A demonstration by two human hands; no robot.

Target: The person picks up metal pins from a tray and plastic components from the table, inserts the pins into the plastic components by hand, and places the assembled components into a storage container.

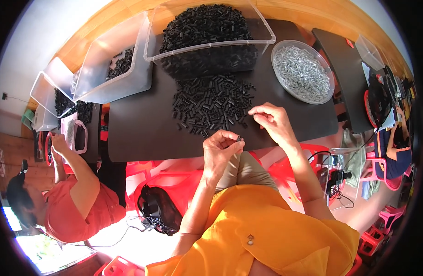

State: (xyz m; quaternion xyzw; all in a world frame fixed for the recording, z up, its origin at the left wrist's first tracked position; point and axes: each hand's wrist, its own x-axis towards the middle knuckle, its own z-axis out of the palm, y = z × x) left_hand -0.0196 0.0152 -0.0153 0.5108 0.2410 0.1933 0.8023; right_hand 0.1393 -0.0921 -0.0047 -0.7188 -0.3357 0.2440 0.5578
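Note:
Between the thumb and forefinger of my left hand [220, 152], a small black cylindrical piece [239, 138] is pinched, just off the table's near edge. My right hand [272, 118] hovers at the right side of a pile of small black tubular pieces [210, 103]. Its thumb and fingertips are pressed together, and whatever they hold is too small to make out. Right of the pile, a round clear tray [331, 93] is heaped with small shiny silvery parts [301, 71].
A clear plastic bin [210, 47] full of black pieces stands behind the pile on the dark table [138, 133]. Another bin [112, 94], partly filled, is at its left. A person in red [82, 207] works at the left; another person [397, 154] sits far right. Red stools surround me.

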